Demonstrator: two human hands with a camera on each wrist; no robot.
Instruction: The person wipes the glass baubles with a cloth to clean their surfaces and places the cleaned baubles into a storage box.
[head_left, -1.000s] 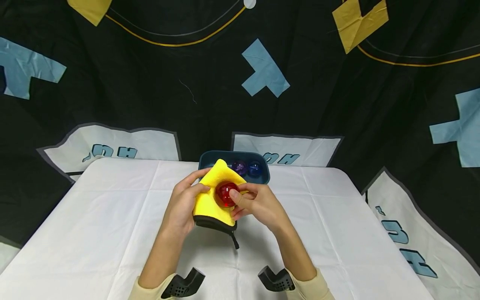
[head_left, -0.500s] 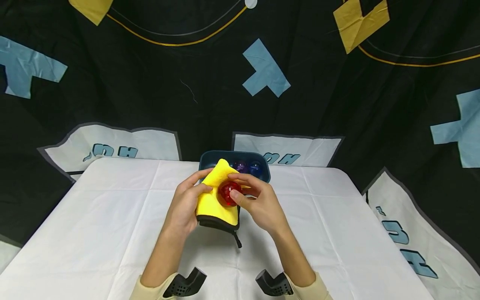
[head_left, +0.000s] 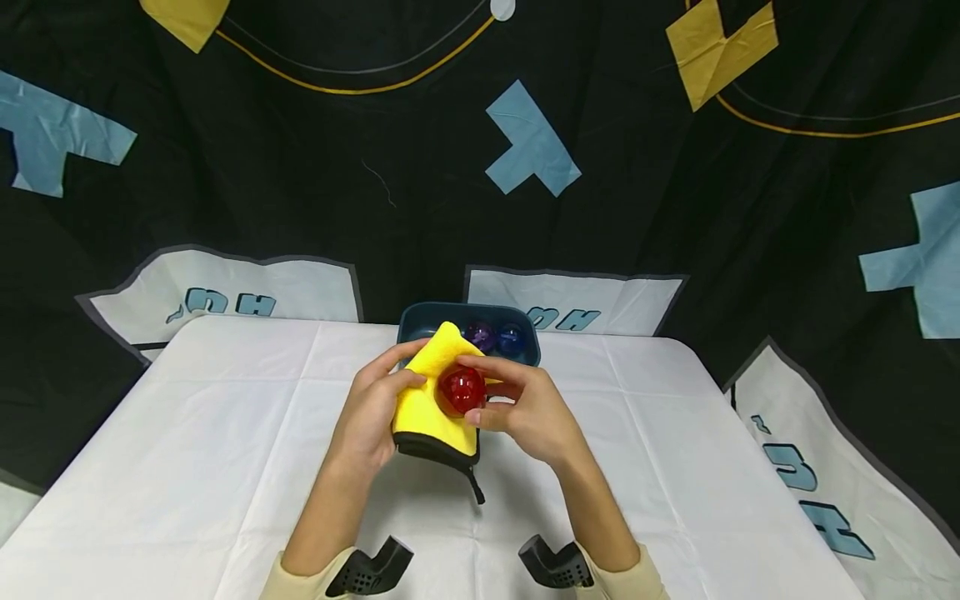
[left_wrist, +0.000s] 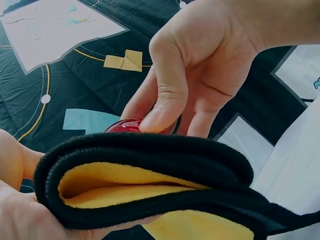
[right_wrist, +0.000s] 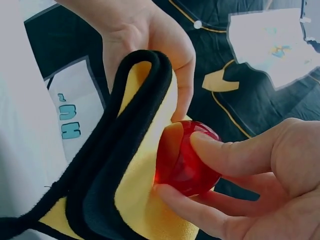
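My left hand (head_left: 367, 417) holds a folded yellow cloth (head_left: 431, 417) with a black border and a hanging loop. Against the cloth's face sits a shiny, see-through red ball (head_left: 461, 390), pinched by the thumb and fingers of my right hand (head_left: 528, 408). In the right wrist view the red ball (right_wrist: 187, 160) meets the yellow side of the cloth (right_wrist: 145, 175). From the left wrist the folded black edge (left_wrist: 150, 150) covers most of the ball (left_wrist: 125, 126). Behind the cloth stands a dark blue tray (head_left: 427, 314) with a purple ball (head_left: 480, 336) and a blue ball (head_left: 512, 339).
A white cloth covers the table (head_left: 225, 467). The tray is near its far edge, and the yellow cloth hides its front left part. Beyond the table hangs a black backdrop (head_left: 300, 167) with blue and yellow shapes.
My right thumb has moved from the ball's face to its lower right side, and the fingers have shifted up around it. Cloth and ball have drifted slightly right.
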